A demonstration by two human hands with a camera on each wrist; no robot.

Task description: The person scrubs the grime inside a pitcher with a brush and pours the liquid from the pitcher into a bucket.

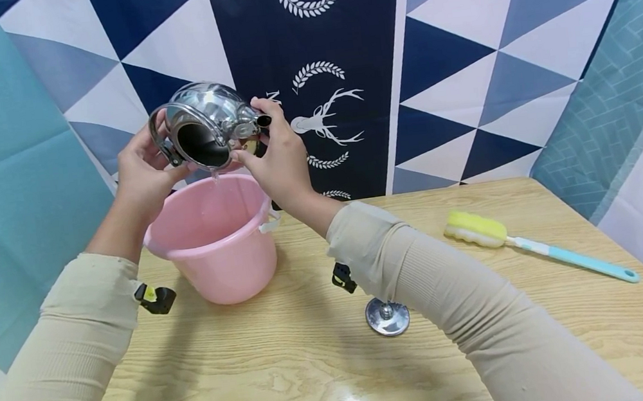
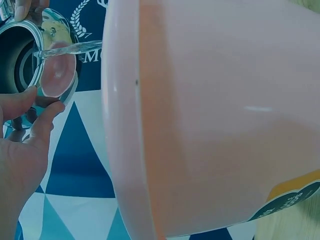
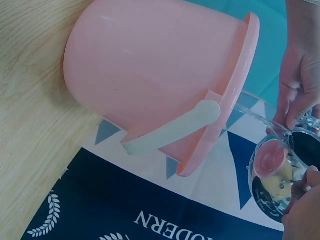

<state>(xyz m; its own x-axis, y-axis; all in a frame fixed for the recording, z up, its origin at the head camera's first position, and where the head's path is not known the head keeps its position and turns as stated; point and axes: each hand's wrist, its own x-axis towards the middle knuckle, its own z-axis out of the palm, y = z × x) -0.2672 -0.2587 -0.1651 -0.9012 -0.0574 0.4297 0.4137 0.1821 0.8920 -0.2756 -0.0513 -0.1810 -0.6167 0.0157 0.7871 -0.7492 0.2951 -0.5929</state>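
A shiny metal kettle [image 1: 213, 98] is tipped over the pink bucket [image 1: 230, 275], its round mouth facing down and toward me. My left hand [image 1: 141, 169] grips the kettle's left side, near the raised handle. On the spout side, my right hand [image 1: 282, 156] holds the body between thumb and fingers. A stream of water [image 2: 75, 48] falls from the kettle's mouth toward the bucket, clearly seen in both wrist views. The kettle's round metal lid [image 1: 388, 324] lies on the table close to my right forearm, partly covered by the sleeve.
A cleaning brush with a yellow and white sponge head [image 1: 475, 229] and a pale blue handle [image 1: 589, 259] lies on the right of the wooden table [image 1: 268, 367]. The bucket's white handle [image 3: 175, 127] hangs at its side. A patterned cloth backdrop [image 1: 460, 71] rises behind the table.
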